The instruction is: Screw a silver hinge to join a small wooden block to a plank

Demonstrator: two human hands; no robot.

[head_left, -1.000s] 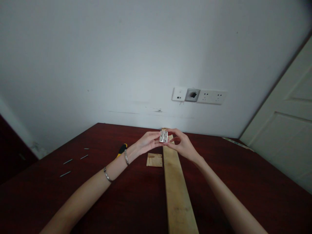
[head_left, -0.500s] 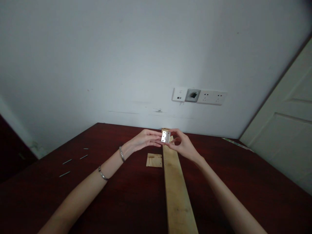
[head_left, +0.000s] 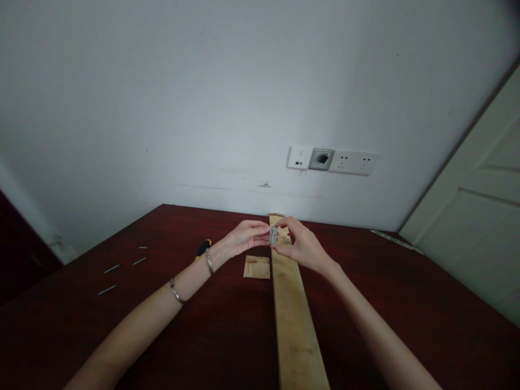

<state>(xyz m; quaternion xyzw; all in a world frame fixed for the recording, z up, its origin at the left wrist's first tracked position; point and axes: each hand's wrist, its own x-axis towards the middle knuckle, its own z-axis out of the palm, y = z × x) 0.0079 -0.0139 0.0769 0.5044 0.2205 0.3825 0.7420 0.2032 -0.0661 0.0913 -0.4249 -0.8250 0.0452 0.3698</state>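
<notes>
A small metal hinge (head_left: 273, 235) is held between my two hands, above the far part of a long wooden plank (head_left: 298, 319). My left hand (head_left: 247, 238) grips its left edge with thumb and fingers. From the other side, my right hand (head_left: 303, 246) pinches the hinge with thumb and forefinger at its lower and upper edges. A small square wood piece (head_left: 257, 267) lies on the table just left of the plank, below my left hand.
On the dark red table (head_left: 182, 341), several screws or nails (head_left: 111, 268) lie at the left. A black and yellow handle (head_left: 203, 248) shows behind my left wrist. A thin strip (head_left: 396, 241) lies far right. Sockets (head_left: 353, 162) are on the wall behind.
The hinge has moved slightly down and left and looks narrower and duller, turned in my fingers. My left forearm shifted a little right, uncovering the black and yellow handle.
</notes>
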